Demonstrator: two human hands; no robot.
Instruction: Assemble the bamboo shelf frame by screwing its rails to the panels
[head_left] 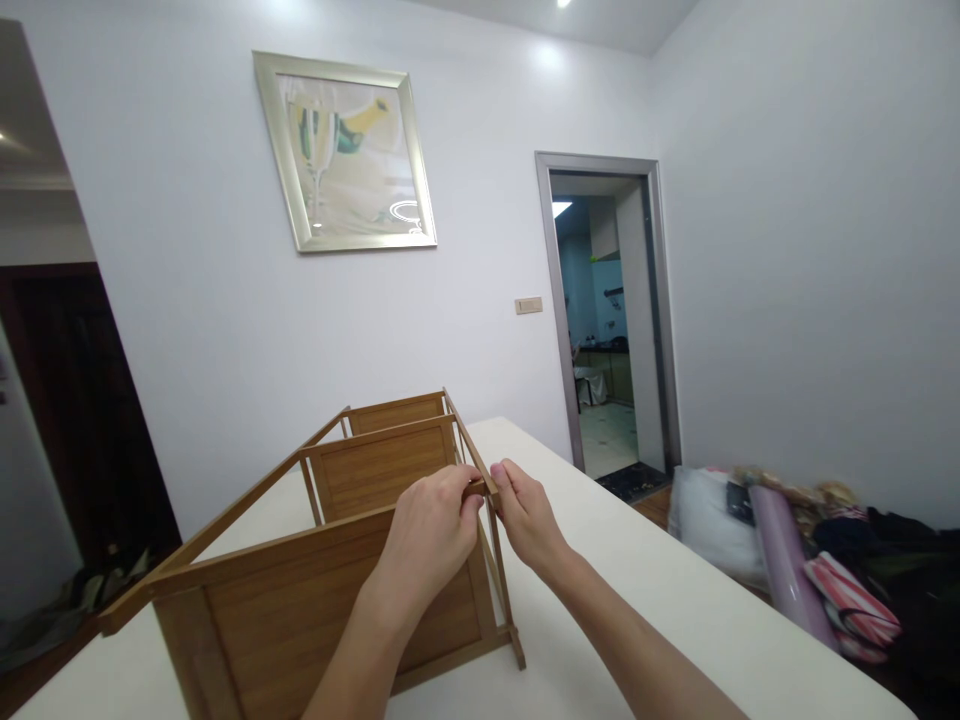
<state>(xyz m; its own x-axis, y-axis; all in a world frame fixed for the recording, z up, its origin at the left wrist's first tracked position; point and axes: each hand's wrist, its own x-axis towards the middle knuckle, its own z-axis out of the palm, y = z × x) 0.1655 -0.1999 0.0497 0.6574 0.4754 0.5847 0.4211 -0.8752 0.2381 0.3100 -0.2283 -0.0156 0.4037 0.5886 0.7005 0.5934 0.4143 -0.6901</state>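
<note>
A brown wooden shelf rack (pixel 300 610) lies on its side on the white table (pixel 600 600), its several panels standing upright between long thin side rails. At the rack's near right top corner, my left hand (pixel 431 525) is closed, thumb and fingers pinched around the end of the panel's top edge. Just across from it, my right hand (pixel 527 510) is closed on the end of the right side rail (pixel 466 440), thumb on top. Whatever small part sits between the fingers at that joint is hidden. A long left rail (pixel 232 515) runs along the opposite side.
A pile of bags and clothes with a rolled purple mat (pixel 787 570) lies on the floor at the right. Behind the table, a doorway (pixel 607 320) opens in the wall. A framed picture (pixel 352 160) hangs above the rack. A dark door (pixel 71 400) stands at the left.
</note>
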